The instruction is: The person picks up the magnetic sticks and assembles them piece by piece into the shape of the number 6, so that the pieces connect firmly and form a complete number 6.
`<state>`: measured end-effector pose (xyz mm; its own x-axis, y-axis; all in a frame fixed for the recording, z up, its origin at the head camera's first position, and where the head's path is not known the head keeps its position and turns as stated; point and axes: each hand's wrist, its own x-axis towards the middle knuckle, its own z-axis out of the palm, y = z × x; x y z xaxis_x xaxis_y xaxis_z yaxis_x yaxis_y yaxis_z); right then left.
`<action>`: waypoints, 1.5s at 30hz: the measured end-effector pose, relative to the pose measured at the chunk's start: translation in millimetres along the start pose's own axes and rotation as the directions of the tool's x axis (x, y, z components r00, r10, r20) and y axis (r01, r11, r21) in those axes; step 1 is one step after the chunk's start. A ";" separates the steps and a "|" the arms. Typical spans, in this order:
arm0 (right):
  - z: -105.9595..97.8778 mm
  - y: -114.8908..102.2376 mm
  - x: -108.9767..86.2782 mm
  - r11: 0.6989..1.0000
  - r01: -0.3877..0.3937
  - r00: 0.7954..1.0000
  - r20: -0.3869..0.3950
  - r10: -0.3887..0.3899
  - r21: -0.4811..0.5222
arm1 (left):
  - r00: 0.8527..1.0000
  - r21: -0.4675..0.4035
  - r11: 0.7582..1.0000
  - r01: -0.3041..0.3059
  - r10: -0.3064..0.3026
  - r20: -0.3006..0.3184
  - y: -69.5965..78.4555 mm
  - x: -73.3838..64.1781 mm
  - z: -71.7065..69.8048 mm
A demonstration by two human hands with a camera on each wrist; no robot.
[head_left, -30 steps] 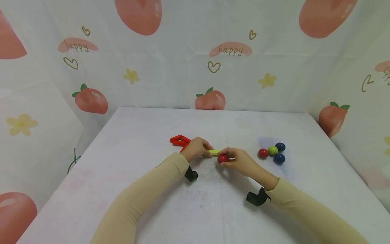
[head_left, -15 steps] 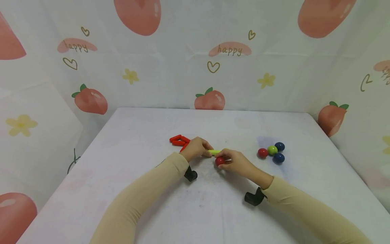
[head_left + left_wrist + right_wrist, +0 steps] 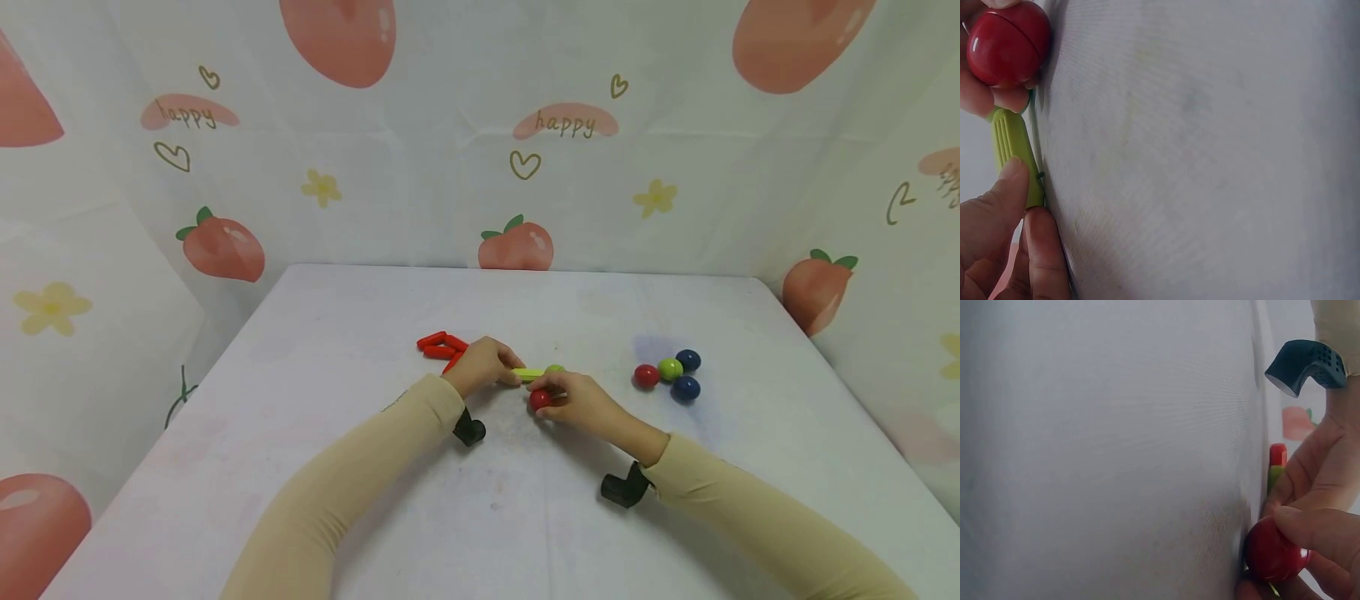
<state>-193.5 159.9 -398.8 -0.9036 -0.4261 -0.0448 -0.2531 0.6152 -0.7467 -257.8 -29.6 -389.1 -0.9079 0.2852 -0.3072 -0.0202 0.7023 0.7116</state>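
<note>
My left hand (image 3: 483, 367) pinches the end of a light green ribbed stick (image 3: 1015, 144) between thumb and fingers, low over the white table. My right hand (image 3: 581, 402) holds a glossy red ball (image 3: 539, 401) with a seam round it, just to the near side of the stick's far end. In the left wrist view the red ball sits close beyond the stick, and fingers of the right hand overlap that end. A light green ball (image 3: 555, 368) peeks out behind the right fingers, mostly hidden.
Several red sticks (image 3: 439, 352) lie left of the left hand, one partly covered by it. On the right stand a red ball (image 3: 647, 377), a green ball (image 3: 671, 370) and two dark blue balls (image 3: 686, 389) in a cluster. A printed cloth (image 3: 420, 167) hangs behind the table.
My right hand has shifted slightly left and towards me with the red ball, and the green ball behind its fingers has come into view. The left hand stays in place.
</note>
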 end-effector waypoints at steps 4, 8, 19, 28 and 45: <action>0.0 -1.3 -0.6 1.000 0.001 1.000 0.001 -0.001 -0.017 | 1.000 -0.005 1.000 0.004 -0.004 -0.001 -0.1 -0.1 0.1; 0.2 -2.1 -0.5 1.000 -0.012 1.000 0.000 0.012 -0.021 | 1.000 -0.009 1.000 0.001 -0.001 -0.002 -0.3 -0.3 -0.1; 0.2 -0.7 -0.2 1.000 -0.024 1.000 0.006 0.024 0.008 | 1.000 -0.016 1.000 0.006 -0.006 0.000 1.1 -2.0 -0.5; -0.6 -3.5 -1.0 1.000 -0.022 1.000 0.006 0.022 -0.011 | 1.000 -0.013 1.000 0.024 -0.024 -0.003 1.1 0.4 0.2; -0.8 -2.4 0.1 0.999 -0.034 0.999 0.021 0.033 0.005 | 1.000 -0.007 1.000 0.023 -0.023 0.002 0.0 1.1 0.1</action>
<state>-193.2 158.9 -396.5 -0.9042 -0.4188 -0.0834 -0.2207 0.6256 -0.7482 -258.7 -29.2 -389.5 -0.9064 0.2698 -0.3250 -0.0444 0.7043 0.7085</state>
